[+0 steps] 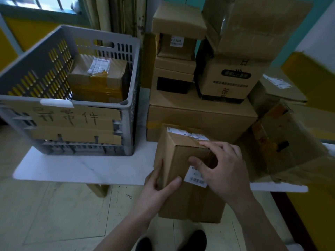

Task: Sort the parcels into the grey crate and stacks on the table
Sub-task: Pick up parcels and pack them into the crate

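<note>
Cardboard parcel (pixel 175 154) gripped between both hands (pixel 159 189) (pixel 223 171).

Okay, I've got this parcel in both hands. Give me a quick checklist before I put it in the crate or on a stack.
1. Left hand grip on the parcel's left edge: ok.
2. Right hand grip over its top corner: ok.
3. Barcode label readable: not ok, the right hand partly covers it.
4. Room in the grey crate: ok, one taped parcel shows, with space to its left.
5. Free spot on the stacks: cannot tell.
</note>
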{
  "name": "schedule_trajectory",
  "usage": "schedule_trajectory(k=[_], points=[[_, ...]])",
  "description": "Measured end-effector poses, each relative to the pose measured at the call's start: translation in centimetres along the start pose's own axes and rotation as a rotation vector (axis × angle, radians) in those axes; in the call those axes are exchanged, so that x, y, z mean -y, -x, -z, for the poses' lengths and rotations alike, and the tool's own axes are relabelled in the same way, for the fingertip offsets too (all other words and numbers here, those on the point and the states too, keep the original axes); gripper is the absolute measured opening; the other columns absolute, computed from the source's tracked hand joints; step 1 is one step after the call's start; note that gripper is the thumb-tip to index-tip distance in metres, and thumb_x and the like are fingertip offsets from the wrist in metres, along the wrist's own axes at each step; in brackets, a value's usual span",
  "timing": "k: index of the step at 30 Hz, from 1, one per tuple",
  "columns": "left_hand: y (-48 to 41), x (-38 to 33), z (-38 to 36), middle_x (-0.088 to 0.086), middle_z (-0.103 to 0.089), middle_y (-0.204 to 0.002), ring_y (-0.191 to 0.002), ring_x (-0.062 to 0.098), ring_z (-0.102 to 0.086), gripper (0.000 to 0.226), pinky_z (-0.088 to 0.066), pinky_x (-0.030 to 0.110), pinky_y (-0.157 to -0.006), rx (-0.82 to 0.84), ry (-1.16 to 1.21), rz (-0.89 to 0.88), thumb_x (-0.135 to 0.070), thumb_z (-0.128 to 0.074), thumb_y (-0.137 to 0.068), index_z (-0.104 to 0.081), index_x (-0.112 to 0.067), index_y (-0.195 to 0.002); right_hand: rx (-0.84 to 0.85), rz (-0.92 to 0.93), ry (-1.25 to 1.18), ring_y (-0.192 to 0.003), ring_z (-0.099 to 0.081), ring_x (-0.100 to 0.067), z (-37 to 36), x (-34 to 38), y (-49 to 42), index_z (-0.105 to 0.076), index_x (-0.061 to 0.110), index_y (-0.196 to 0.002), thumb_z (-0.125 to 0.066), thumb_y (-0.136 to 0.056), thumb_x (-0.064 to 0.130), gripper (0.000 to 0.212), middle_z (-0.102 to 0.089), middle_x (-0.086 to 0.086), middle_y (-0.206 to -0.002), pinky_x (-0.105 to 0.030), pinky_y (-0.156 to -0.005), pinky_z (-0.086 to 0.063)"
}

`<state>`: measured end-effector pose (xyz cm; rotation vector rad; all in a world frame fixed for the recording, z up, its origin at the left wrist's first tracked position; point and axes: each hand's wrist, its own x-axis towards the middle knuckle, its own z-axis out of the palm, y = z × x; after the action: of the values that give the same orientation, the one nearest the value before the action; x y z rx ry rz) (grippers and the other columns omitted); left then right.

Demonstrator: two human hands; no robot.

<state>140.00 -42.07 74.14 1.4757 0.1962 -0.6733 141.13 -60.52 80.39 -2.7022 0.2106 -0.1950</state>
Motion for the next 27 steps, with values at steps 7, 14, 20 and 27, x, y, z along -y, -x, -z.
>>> schedule_trajectory(k=[7, 14, 20, 27], points=[[2.3, -1.9, -0.6, -0.027, -0.038, -0.136, -0.126, 0.003, -0.041, 0.071, -0.048, 0.040, -0.105, -0.121, -0.447, -0.376, -0.043, -0.074, -0.085, -0.038, -0.050, -0.145, 0.304, -0.255, -0.198, -0.108, -0.053, -0.014, 4.1, -1.8, -0.5, -0.046, 0.038, -0.123, -0.054, -0.061, 0.082, 0.076, -0.057, 0.011, -0.114, -0.040, -0.087, -0.050], [1.0, -3.5, -0.6, -0.026, -0.030, -0.132, -0.126, 0.002, -0.031, 0.051, -0.036, 0.039, -0.114, -0.257, -0.623, -0.556, -0.032, -0.069, -0.091, -0.047, -0.047, -0.134, 0.312, -0.386, -0.376, -0.105, -0.049, -0.012, 3.4, -2.4, 1.4, -0.037, 0.042, -0.118, -0.061, -0.067, 0.070, 0.063, -0.051, 0.017, -0.104, -0.039, -0.092, -0.049], [-0.7, -3.0, -1.1, -0.010, -0.032, -0.144, -0.127, 0.007, -0.040, 0.086, -0.044, 0.038, -0.110, -0.356, -0.382, -0.479, -0.038, -0.077, -0.081, -0.027, -0.039, -0.150, 0.235, -0.482, -0.447, -0.098, -0.056, -0.013, 2.3, -3.1, 2.4, -0.038, 0.031, -0.120, -0.071, -0.056, 0.067, 0.080, -0.055, 0.010, -0.108, -0.039, -0.085, -0.054], [-0.7, -1.3, -2.1, -0.012, -0.046, -0.138, -0.120, 0.006, -0.051, 0.095, -0.053, 0.043, -0.100, -0.232, -0.402, -0.402, -0.060, -0.076, -0.070, -0.024, -0.045, -0.148, 0.217, -0.401, -0.409, -0.090, -0.049, -0.001, 2.7, -4.7, 2.8, -0.029, 0.038, -0.134, -0.069, -0.061, 0.068, 0.088, -0.047, 0.022, -0.100, -0.027, -0.075, -0.045]])
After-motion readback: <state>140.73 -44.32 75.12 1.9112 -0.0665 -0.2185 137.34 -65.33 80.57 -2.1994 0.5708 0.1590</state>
